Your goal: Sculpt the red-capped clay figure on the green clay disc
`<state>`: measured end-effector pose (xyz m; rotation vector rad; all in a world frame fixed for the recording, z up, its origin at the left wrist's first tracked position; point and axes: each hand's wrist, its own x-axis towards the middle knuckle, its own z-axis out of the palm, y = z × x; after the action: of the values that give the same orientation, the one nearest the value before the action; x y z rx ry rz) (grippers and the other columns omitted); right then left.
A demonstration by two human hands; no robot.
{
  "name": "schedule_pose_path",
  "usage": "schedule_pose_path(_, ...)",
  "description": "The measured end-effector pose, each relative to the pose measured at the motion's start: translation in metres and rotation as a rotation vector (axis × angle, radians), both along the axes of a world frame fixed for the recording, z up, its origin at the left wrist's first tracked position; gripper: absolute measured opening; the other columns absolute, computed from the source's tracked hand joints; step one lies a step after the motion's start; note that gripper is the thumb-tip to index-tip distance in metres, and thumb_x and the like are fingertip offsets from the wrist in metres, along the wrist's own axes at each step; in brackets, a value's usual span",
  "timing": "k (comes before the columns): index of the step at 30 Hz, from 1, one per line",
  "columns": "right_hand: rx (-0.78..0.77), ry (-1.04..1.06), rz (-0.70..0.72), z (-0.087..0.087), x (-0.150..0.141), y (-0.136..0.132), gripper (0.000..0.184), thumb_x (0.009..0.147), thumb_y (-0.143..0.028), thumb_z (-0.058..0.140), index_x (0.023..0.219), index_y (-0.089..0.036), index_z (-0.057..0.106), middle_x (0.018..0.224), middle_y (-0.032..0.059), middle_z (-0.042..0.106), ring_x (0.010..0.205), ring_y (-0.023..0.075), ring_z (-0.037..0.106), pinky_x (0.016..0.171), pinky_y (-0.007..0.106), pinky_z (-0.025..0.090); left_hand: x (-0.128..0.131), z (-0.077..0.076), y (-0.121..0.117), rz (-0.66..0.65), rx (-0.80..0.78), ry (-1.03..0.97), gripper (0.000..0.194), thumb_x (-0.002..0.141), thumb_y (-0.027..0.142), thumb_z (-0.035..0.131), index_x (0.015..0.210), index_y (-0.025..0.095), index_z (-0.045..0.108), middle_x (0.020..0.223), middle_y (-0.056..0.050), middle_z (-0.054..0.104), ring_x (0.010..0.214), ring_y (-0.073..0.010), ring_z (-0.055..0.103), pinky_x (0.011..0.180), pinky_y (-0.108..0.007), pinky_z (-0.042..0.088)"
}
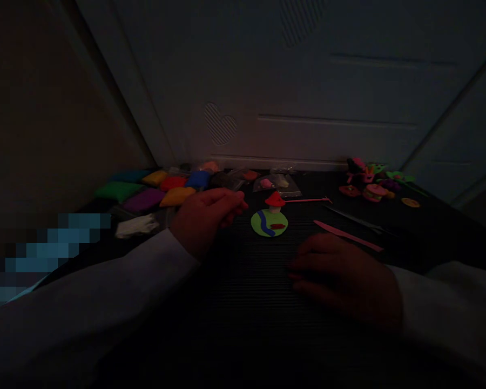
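Fingers [227, 203] of the left hand [200, 219] bend together with the thumb; too dark to tell whether anything small sits between them. Right hand [350, 281] low and palm down, its fingers loosely bent and slightly parted, no grip visible.

Between and beyond the hands, a round green disc [256, 223] lies flat on the dark ribbed table [243, 324]. On it: a wavy blue strip [264, 222] at left, a small dark red piece [277, 226] at right. At its far edge, a small mushroom [275, 202] stands upright, red cap over pale stem. Neither hand touches the disc; left hand is the nearer.

Just right of the mushroom, a thin pink stick [308, 200]. Farther right, a long slim tool [353, 220], then a pink knife [348, 235] just past the right hand, both slanting.

Behind the disc, a clear bag [295, 190] with a pink lump [265, 183] and a pale one. Beyond the left hand, a cluster of coloured packets [143, 200]: green, purple, orange, red, blue, yellow. White packet [136, 227] nearer the left sleeve. Far right, small colourful figures [375, 193] grouped together, a yellowish disc [410, 202] beside them. Pale panel [243, 70] behind, striped heart [221, 124] on it.
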<state>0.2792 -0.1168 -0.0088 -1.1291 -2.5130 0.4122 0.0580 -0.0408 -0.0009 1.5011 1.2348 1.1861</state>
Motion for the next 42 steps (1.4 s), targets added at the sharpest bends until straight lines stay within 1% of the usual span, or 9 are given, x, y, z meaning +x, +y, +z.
schedule_pose_path(4, -0.122, 0.083, 0.052, 0.003, -0.002, 0.002, 0.015, 0.082, -0.019, 0.052, 0.091, -0.018, 0.064, 0.087, 0.0039, 0.063, 0.083, 0.0129, 0.056, 0.075, 0.028, 0.045, 0.0, 0.001, 0.0, -0.012, 0.007, 0.018, 0.023, 0.07, 0.037, 0.061, 0.063, 0.015, 0.063, 0.056, 0.001, 0.053, 0.052, -0.0096, 0.044, 0.047, -0.02, 0.032)
schedule_pose_path(8, -0.277, 0.193, -0.065, 0.012, -0.003, 0.0, 0.008, 0.079, -0.021, 0.057, 0.084, -0.019, 0.062, 0.075, -0.0016, 0.062, 0.069, 0.0091, 0.056, 0.063, 0.022, 0.044, 0.0, -0.001, -0.003, -0.051, -0.001, 0.058, 0.024, 0.07, 0.04, 0.06, 0.065, 0.016, 0.064, 0.059, 0.0, 0.055, 0.054, -0.0103, 0.046, 0.049, -0.021, 0.034)
schedule_pose_path(11, -0.327, 0.236, -0.123, 0.015, -0.003, -0.001, 0.009, 0.079, -0.025, 0.057, 0.085, -0.019, 0.061, 0.076, -0.0013, 0.063, 0.07, 0.0106, 0.058, 0.062, 0.023, 0.044, 0.002, 0.0, -0.01, -0.144, -0.041, 0.104, 0.021, 0.071, 0.04, 0.061, 0.069, 0.019, 0.065, 0.058, 0.002, 0.054, 0.054, -0.0099, 0.045, 0.049, -0.02, 0.033)
schedule_pose_path(14, -0.326, 0.242, -0.108, 0.014, -0.002, 0.0, 0.01, 0.079, -0.023, 0.056, 0.086, -0.018, 0.061, 0.079, 0.0, 0.064, 0.074, 0.0119, 0.059, 0.067, 0.025, 0.045, 0.005, 0.004, -0.019, -0.229, -0.074, 0.17, 0.017, 0.071, 0.037, 0.061, 0.069, 0.021, 0.066, 0.059, 0.003, 0.056, 0.053, -0.0094, 0.044, 0.048, -0.02, 0.032)
schedule_pose_path(16, -0.317, 0.22, -0.098, 0.013, -0.002, 0.001, 0.009, 0.079, -0.023, 0.056, 0.085, -0.018, 0.061, 0.078, -0.0004, 0.064, 0.073, 0.0113, 0.058, 0.067, 0.025, 0.045, 0.007, 0.007, -0.023, -0.247, -0.07, 0.206, 0.017, 0.071, 0.036, 0.06, 0.067, 0.021, 0.066, 0.058, 0.003, 0.055, 0.052, -0.0096, 0.044, 0.048, -0.02, 0.031)
schedule_pose_path(20, -0.268, 0.185, -0.07, 0.01, -0.002, 0.002, 0.006, 0.079, -0.021, 0.057, 0.082, -0.018, 0.061, 0.077, -0.001, 0.062, 0.07, 0.0097, 0.056, 0.063, 0.023, 0.043, 0.009, 0.011, -0.026, -0.236, -0.046, 0.228, 0.019, 0.071, 0.037, 0.059, 0.064, 0.02, 0.066, 0.056, 0.003, 0.054, 0.052, -0.0101, 0.043, 0.048, -0.02, 0.031)
schedule_pose_path(24, -0.225, 0.181, -0.036, 0.006, -0.003, 0.003, 0.005, 0.078, -0.018, 0.056, 0.081, -0.019, 0.06, 0.078, -0.0007, 0.061, 0.073, 0.0104, 0.056, 0.067, 0.024, 0.044, 0.008, 0.01, -0.025, -0.236, -0.032, 0.213, 0.018, 0.071, 0.036, 0.059, 0.064, 0.02, 0.065, 0.054, 0.004, 0.052, 0.051, -0.0089, 0.042, 0.048, -0.019, 0.03)
schedule_pose_path(29, -0.239, 0.155, 0.001, 0.005, -0.001, 0.005, 0.007, 0.078, -0.019, 0.056, 0.084, -0.018, 0.059, 0.082, 0.0005, 0.062, 0.077, 0.0114, 0.056, 0.07, 0.026, 0.044, 0.008, 0.01, -0.025, -0.256, -0.029, 0.197, 0.017, 0.071, 0.034, 0.06, 0.063, 0.02, 0.066, 0.054, 0.005, 0.052, 0.051, -0.0082, 0.042, 0.047, -0.018, 0.03)
schedule_pose_path(42, -0.269, 0.174, -0.031, 0.006, -0.002, 0.005, 0.004, 0.076, -0.019, 0.059, 0.079, -0.018, 0.058, 0.078, -0.0011, 0.058, 0.073, 0.01, 0.054, 0.065, 0.023, 0.042, 0.009, 0.011, -0.025, -0.253, -0.023, 0.226, 0.019, 0.071, 0.035, 0.059, 0.065, 0.019, 0.066, 0.055, 0.004, 0.053, 0.052, -0.0083, 0.044, 0.048, -0.019, 0.031)
